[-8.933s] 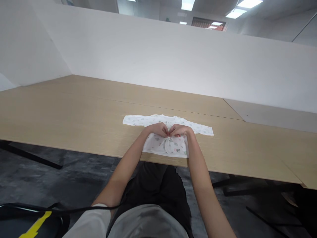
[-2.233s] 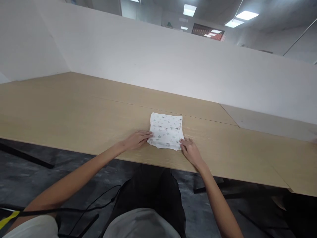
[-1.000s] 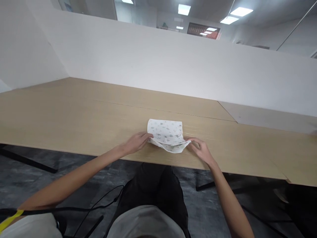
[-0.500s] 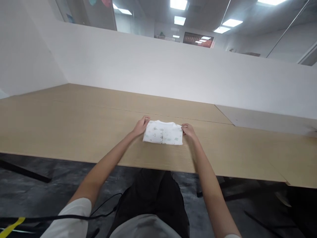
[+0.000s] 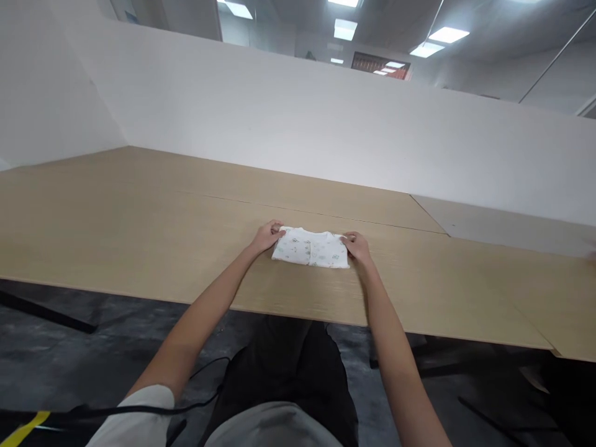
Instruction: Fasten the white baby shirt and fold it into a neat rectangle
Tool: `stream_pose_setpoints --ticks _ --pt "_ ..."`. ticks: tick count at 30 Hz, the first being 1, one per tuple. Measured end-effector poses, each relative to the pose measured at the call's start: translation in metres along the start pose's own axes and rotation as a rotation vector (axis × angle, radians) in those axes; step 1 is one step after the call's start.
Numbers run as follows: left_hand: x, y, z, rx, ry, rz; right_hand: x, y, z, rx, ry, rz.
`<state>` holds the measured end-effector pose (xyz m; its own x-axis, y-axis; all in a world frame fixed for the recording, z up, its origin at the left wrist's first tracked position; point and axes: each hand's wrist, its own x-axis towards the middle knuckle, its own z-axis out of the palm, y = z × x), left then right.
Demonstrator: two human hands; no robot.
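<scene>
A small white garment (image 5: pixel 310 248) with little printed figures, folded into a flat rectangle, rests on the wooden table with its neckline on the far side. A seam or placket runs down its middle. At its far left corner, my left hand (image 5: pixel 269 236) is closed, thumb on top of the cloth and fingers at the edge. My right hand (image 5: pixel 356 244) pinches the far right corner in much the same way. The fingers of both hands are partly hidden by the cloth and by each other.
The light wooden table (image 5: pixel 153 236) spreads wide to both sides, with a grey panel (image 5: pixel 493 222) at the back right. Behind it stands a white partition (image 5: pixel 261 112) topped by glass. A black cable (image 5: pixel 139 410) crosses the lower left, near my arm.
My thumbs now lie over the garment's far corners, and the folded garment looks shorter from front to back. The camera view has tipped slightly downward.
</scene>
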<state>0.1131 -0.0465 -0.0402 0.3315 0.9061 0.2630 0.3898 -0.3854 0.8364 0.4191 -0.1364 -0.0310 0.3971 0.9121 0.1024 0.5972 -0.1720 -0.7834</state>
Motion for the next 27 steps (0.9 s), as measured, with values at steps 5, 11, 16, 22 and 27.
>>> stream_pose_setpoints --ticks 5,11,16,22,27 --pt "0.000 -0.008 0.003 0.093 0.029 0.054 0.000 0.004 0.000 -0.006 0.037 -0.068" --pt "0.002 -0.007 0.002 0.216 0.030 0.081 0.003 0.005 0.006 -0.052 0.102 -0.133" --pt "-0.001 -0.002 0.002 0.158 0.020 0.055 0.004 0.005 0.010 -0.029 0.148 -0.153" --pt "0.000 -0.001 0.003 0.157 0.032 0.041 0.002 0.009 0.009 -0.162 0.155 -0.228" --pt "0.001 -0.005 0.004 0.127 0.104 0.013 -0.001 0.004 0.006 -0.201 0.238 -0.207"
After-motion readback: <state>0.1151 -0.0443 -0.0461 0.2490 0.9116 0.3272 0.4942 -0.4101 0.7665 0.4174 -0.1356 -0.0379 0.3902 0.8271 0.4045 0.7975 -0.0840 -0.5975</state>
